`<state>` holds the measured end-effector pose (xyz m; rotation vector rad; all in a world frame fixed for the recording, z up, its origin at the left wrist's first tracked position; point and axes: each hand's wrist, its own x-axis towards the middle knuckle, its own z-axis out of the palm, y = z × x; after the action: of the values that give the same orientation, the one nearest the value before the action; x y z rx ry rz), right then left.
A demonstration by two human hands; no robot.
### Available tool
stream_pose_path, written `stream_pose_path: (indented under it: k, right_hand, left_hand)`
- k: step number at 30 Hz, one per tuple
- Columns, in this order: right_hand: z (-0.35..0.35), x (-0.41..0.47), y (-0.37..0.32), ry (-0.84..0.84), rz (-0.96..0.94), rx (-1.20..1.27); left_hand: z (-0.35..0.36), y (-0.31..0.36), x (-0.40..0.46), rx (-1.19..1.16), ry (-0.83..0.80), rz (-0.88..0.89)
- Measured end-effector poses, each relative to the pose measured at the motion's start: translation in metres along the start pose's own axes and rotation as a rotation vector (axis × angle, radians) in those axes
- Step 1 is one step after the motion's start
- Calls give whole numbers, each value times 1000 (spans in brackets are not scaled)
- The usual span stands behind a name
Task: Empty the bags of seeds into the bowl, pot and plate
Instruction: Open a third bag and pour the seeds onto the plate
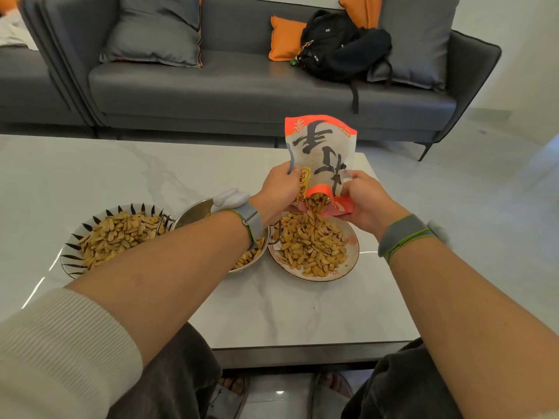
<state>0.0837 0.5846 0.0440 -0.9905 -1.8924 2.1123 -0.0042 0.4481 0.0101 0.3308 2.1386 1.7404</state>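
A white and orange seed bag [322,152] is held upside down over the plate [352,261], its open mouth pointing down. Seeds [316,204] spill from the mouth onto the heap on the plate. My left hand [279,192] grips the bag's left edge and my right hand [367,202] grips its lower right corner. A striped bowl [71,246] at the left is heaped with seeds. Between bowl and plate stands a steel pot [193,211] with seeds inside, partly hidden by my left forearm.
The dishes stand on a white marble table [121,170] whose near edge runs in front of my knees. Behind it is a grey sofa [242,83] with cushions and a black backpack [341,46]. Pale floor lies to the right.
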Motion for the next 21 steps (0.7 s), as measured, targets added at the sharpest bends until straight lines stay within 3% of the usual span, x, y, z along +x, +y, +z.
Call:
stream_pose_path:
  k: [21]
  right_hand:
    - [2,-4,0,-12,3,-55]
  left_hand:
    - [0,-3,1,-38,-17,-48]
